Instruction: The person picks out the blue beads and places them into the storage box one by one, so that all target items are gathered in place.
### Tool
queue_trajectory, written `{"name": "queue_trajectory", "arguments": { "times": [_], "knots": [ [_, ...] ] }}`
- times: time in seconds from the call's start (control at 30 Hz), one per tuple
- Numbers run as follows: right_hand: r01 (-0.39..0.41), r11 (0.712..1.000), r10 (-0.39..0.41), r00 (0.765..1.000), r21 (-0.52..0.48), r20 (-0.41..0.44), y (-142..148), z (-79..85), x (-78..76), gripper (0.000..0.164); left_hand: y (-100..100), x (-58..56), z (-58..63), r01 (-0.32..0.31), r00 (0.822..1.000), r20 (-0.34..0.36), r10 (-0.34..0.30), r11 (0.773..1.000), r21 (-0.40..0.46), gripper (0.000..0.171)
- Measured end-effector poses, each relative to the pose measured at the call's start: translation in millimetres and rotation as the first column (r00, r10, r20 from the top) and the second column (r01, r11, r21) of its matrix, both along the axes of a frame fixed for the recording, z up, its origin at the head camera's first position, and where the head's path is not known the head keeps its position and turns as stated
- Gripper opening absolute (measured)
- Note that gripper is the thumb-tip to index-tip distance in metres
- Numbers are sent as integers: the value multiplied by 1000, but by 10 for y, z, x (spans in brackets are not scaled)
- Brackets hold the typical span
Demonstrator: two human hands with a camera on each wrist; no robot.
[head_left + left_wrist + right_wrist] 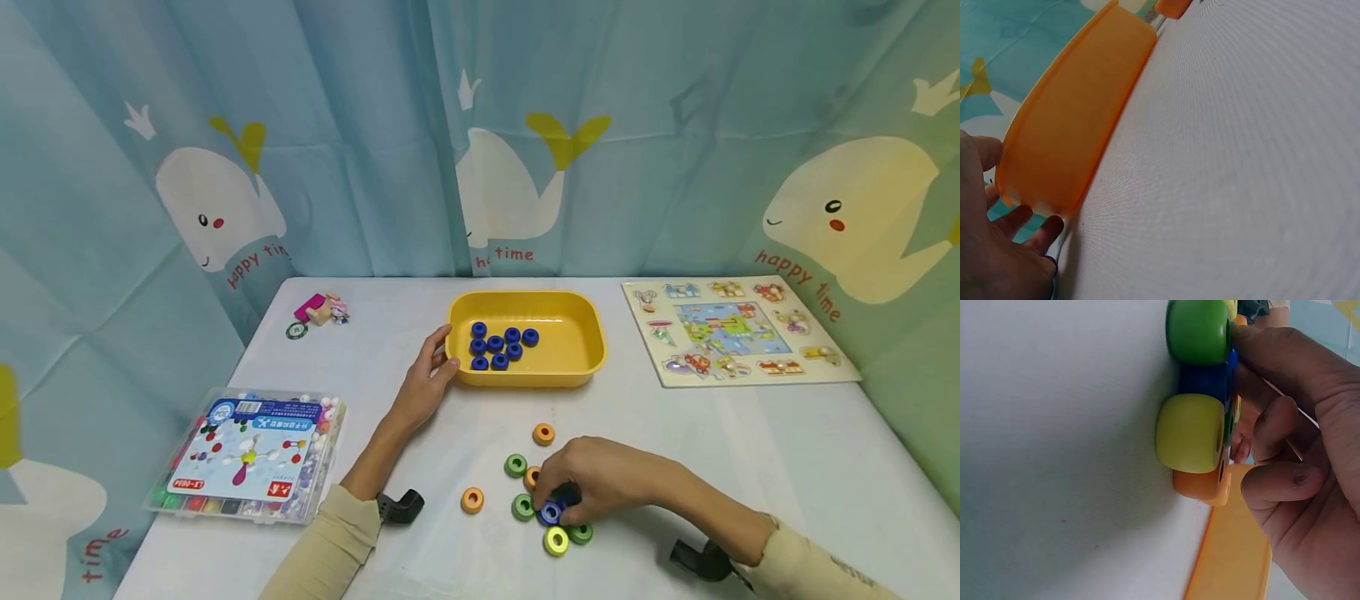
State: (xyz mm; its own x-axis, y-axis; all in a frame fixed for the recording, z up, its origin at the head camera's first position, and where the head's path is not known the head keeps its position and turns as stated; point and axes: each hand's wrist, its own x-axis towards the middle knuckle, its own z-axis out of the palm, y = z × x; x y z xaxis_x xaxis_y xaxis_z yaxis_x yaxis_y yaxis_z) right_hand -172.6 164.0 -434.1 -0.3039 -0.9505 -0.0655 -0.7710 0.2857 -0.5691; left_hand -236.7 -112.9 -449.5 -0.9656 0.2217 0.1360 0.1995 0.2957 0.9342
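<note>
At the left end of a yellow tray (pixel 562 379), my left hand (pixel 423 387) holds the corner, thumb at the rim and fingers along the outer wall. Several dark blue beads (pixel 495 343) with round holes lie in the tray's left half. Nearer to me, my right hand (pixel 600 479) reaches down into a loose cluster of beads, and its thumb and forefinger pinch a blue bead (pixel 550 512). Around it lie green beads (pixel 522 507), a yellow bead (pixel 556 542) and orange beads (pixel 472 500). Another blue bead is partly hidden under the right hand.
On the left stands a clear plastic case (pixel 243 454) of coloured balls. Small toys (pixel 322 308) and a green-edged disc (pixel 297 331) lie at the back left. A wooden picture puzzle board (pixel 738 333) is at the back right, before a whale-print curtain (pixel 375 167).
</note>
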Motion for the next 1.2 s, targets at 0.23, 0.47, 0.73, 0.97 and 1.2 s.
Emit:
{"name": "queue_trajectory", "arguments": {
  "times": [0.23, 0.47, 0.73, 0.97, 1.2],
  "knots": [
    [46, 998, -45, 999, 31, -18, 28, -43, 25, 27, -9, -9, 2, 10, 1000, -7, -10, 1000, 4, 54],
    [57, 998, -57, 998, 32, 7, 35, -101, 28, 27, -24, -23, -24, 18, 1000, -15, -18, 1000, 10, 54],
    [88, 996, -86, 994, -31, 64, 56, 39, 1, 29, -24, -45, -63, 12, 1000, -4, -12, 1000, 9, 53],
    [144, 985, -138, 988, -96, 66, 93, 345, -246, 30, -48, -188, -341, -13, 1000, -2, 13, 1000, 10, 54],
    [264, 948, -266, 964, -177, 17, 115, 585, -678, 31, -41, -203, -386, -17, 1000, -10, 17, 1000, 1, 54]
  ]
}}
